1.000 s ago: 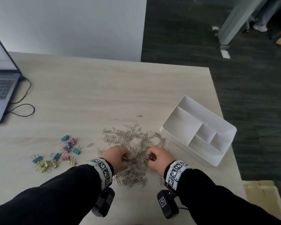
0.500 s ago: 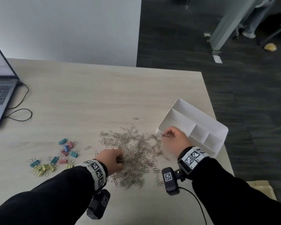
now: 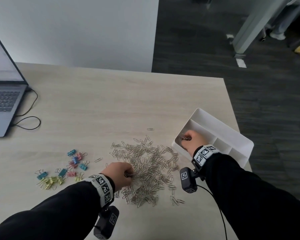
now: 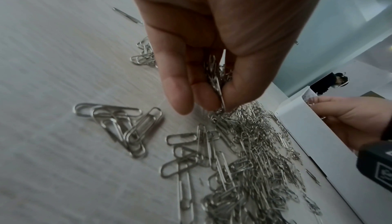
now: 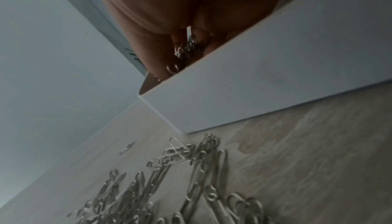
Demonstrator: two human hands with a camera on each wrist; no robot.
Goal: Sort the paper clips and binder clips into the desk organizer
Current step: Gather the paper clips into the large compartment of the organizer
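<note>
Holding paper clips (image 3: 185,137) over organizer (image 3: 232,135)

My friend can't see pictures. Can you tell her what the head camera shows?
A right hand holds paper clips over a white desk organizer, while the left hand grips more from a big silver paper clip pile. Colorful binder clips lie left; a laptop sits farther left.

The left hand (image 3: 119,173) is held low, knuckles up, with fingers (image 4: 178,93) and thumb curled together in a pinch. The right hand (image 3: 193,140) is reached forward and to the right, its fingers bunched and pointed downward. Both forearms are covered by black sleeves, and marker bands are worn at both wrists.
</note>
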